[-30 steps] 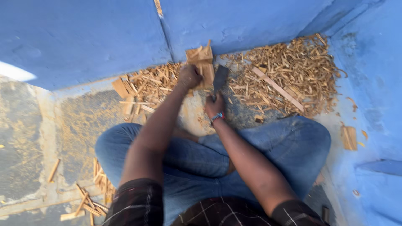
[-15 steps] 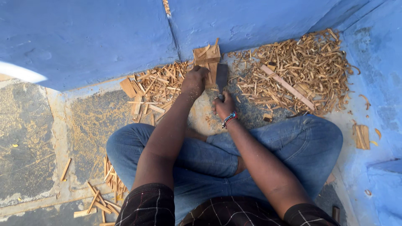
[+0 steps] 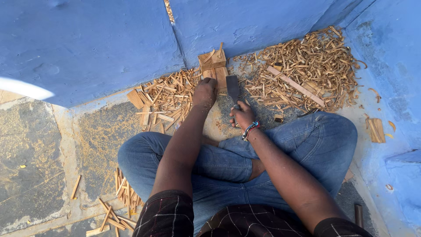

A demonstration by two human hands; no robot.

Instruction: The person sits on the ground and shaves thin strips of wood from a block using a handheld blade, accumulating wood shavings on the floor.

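Of the hands, left hand (image 3: 206, 90) grips a wooden block (image 3: 214, 66); right hand (image 3: 242, 116) is closed around a chopping blade (image 3: 233, 87).

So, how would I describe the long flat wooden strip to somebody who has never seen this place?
Start at the blue wall and look down to the big heap of curly shavings on the right of the hands. The strip lies on that heap, slanting down to the right. It is straight, pale and longer than any curled piece around it.

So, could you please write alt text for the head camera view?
A seated person's left hand steadies a wood block while the right hand holds a flat blade beside it, amid wood shavings by a blue wall.
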